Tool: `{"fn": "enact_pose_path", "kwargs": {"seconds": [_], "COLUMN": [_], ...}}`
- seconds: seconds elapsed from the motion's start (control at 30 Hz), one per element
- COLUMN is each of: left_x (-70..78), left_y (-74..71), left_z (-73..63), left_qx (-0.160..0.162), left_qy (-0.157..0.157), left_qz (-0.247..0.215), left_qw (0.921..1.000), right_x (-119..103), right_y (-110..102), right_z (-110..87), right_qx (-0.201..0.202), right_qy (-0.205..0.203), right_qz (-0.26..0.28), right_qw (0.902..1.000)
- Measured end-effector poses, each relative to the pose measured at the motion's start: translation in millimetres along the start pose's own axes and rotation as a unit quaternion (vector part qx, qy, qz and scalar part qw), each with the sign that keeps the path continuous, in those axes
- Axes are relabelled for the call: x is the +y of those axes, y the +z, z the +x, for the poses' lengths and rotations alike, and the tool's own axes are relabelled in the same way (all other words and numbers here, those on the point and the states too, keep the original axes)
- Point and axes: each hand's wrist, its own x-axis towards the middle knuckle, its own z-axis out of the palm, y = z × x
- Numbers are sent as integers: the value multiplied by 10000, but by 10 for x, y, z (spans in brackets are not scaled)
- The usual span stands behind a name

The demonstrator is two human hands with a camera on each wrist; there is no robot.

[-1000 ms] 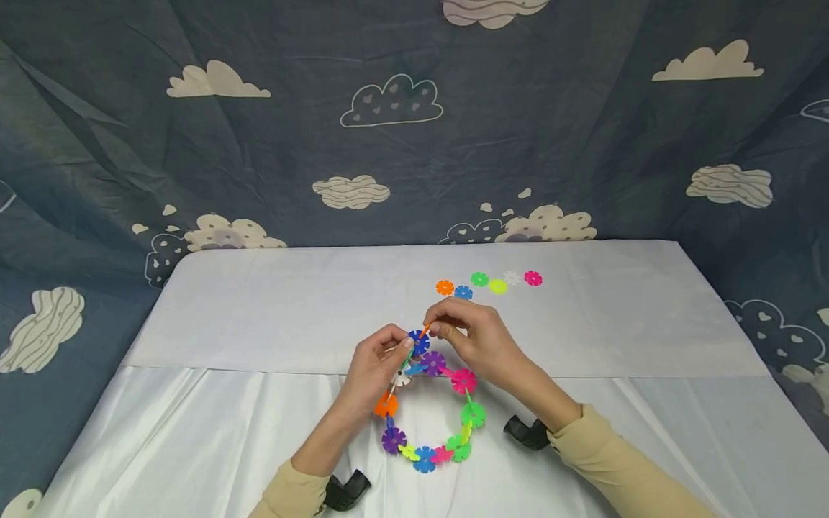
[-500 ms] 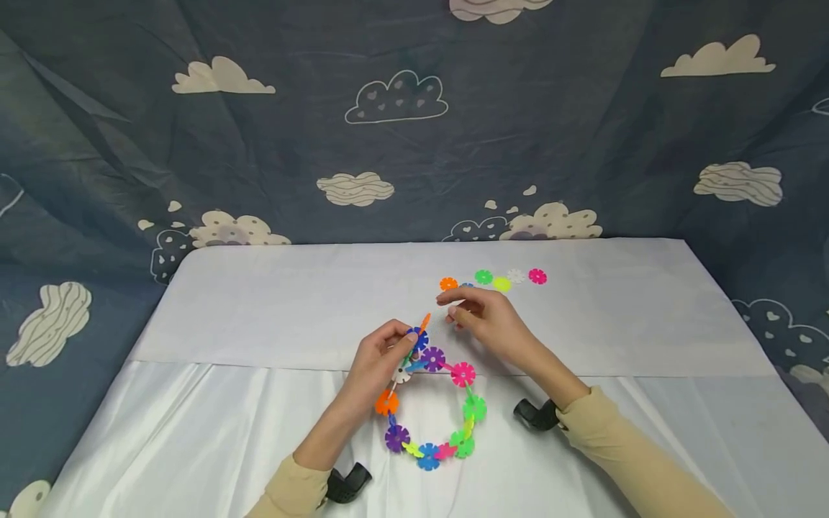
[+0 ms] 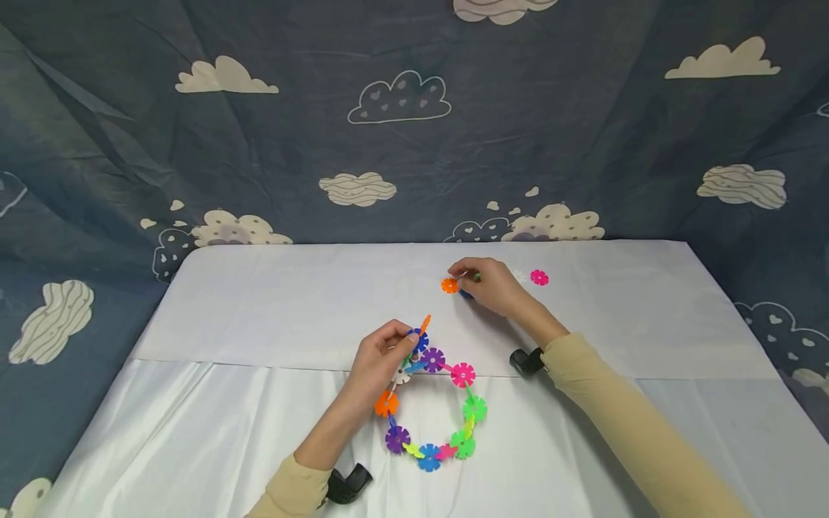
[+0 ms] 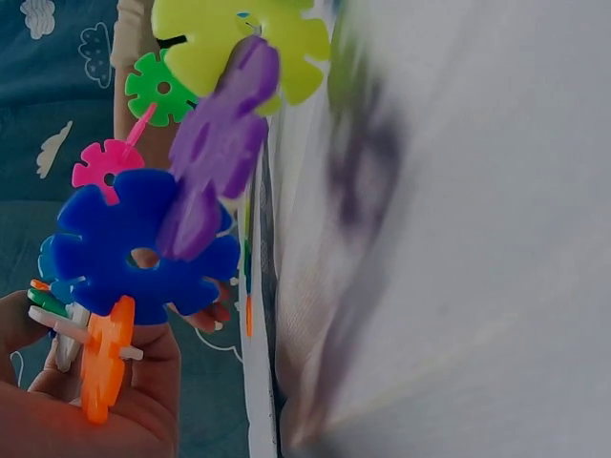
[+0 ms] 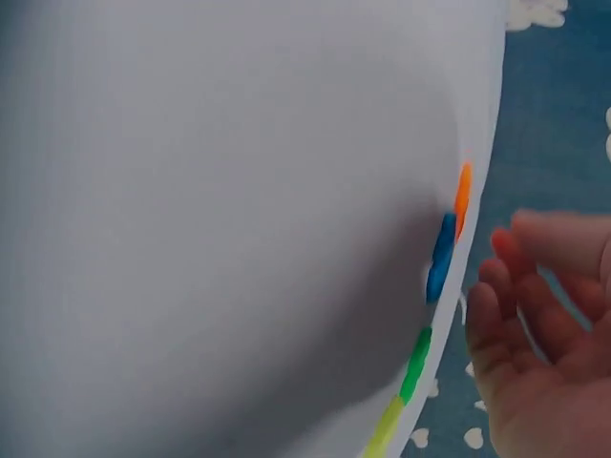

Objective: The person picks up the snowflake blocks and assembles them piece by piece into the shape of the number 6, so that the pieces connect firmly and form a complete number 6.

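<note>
My left hand (image 3: 381,354) pinches a dark blue snowflake disc (image 3: 419,341) at the top of a chain of colourful snowflake discs (image 3: 475,409). An orange disc (image 3: 424,324) sticks up edge-on from that blue one. The chain curves round in a ring; in the left wrist view a purple disc (image 4: 220,153) and an orange disc (image 4: 107,363) interlock with a blue disc. My right hand (image 3: 491,288) hovers above the loose discs with relaxed, bent fingers and nothing visible between them. Closest to it are a loose orange disc (image 3: 450,285) and a blue disc (image 5: 441,258).
Loose discs lie in a row at the back of the white-covered table (image 3: 259,309): green (image 5: 416,364), yellow (image 5: 384,427) and pink (image 3: 540,277), among others partly hidden by my right hand. A dark cloud-patterned cloth (image 3: 401,158) hangs behind.
My right hand has let go of the orange disc at the chain's top and moved away and back to the loose discs. My left hand keeps its hold on the chain.
</note>
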Motion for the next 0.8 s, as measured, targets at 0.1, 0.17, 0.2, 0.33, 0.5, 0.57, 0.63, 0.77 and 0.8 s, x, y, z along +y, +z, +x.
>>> {"fn": "enact_pose_path", "kwargs": {"seconds": [0.1, 0.17, 0.2, 0.33, 0.5, 0.57, 0.63, 0.77, 0.8], "left_x": [3, 4, 4, 7, 10, 13, 12, 6, 6], "left_y": [0, -1, -1, -4, 1, 3, 5, 7, 7], "left_z": [-2, -3, -4, -8, -11, -10, -10, -6, -6], "left_qx": [31, 44, 41, 39, 30, 19, 10, 14, 21], "left_qy": [-12, -27, -30, -32, 0, -5, -3, -13, -21], "left_qz": [12, 13, 8, 5, 31, 19, 21, 42, 51], "left_qw": [10000, 10000, 10000, 10000, 10000, 10000, 10000, 10000, 10000], "right_x": [41, 66, 73, 71, 25, 9, -3, -30, -46], "right_y": [2, 8, 12, 22, 15, 3, -14, -61, -75], "right_z": [110, 157, 173, 206, 197, 182, 158, 80, 49], "right_qx": [-333, -581, -685, -875, -815, -737, -647, -518, -497], "right_qy": [-115, -120, -80, -17, -42, -37, -42, -140, -157], "right_qz": [-193, -343, -395, -549, -546, -527, -496, -380, -312], "right_qw": [9992, 9976, 9968, 9947, 9952, 9959, 9967, 9978, 9982]}}
